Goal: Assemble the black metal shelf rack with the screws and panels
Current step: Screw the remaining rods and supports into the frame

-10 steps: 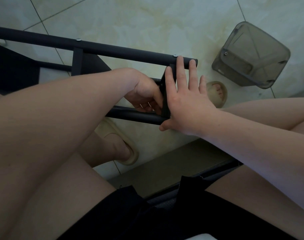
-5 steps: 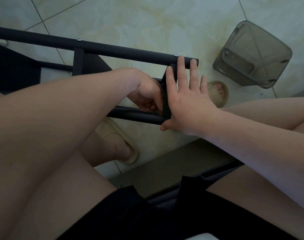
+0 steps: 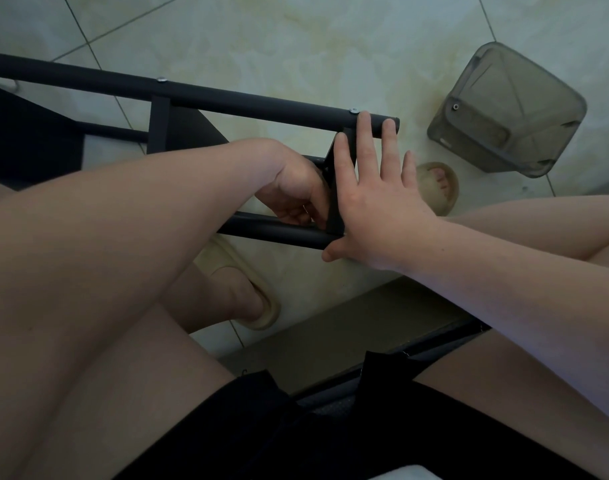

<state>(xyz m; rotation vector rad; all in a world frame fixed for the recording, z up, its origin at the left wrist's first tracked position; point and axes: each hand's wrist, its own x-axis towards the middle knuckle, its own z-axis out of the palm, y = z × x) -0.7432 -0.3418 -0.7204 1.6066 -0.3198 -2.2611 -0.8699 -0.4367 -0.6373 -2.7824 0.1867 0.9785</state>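
In the centre of the frame, rack: the black metal shelf rack (image 3: pixel 247 98) lies over the pale tiled floor (image 3: pixel 296 36), its two round tubes joined by a short flat black crosspiece (image 3: pixel 334 216).
Right hand: the right hand (image 3: pixel 375 199) is flat and spread on the crosspiece, fingertips on the upper tube.
Left hand: the left hand (image 3: pixel 292 188) is curled at the crosspiece's inner side; what it pinches, if anything, cannot be told.
Handling: probably stiff and fairly light, with smooth paint that may slip; best gripped round the tubes near the joint.
Upper right: a grey translucent plastic bin (image 3: pixel 507 112), well apart.
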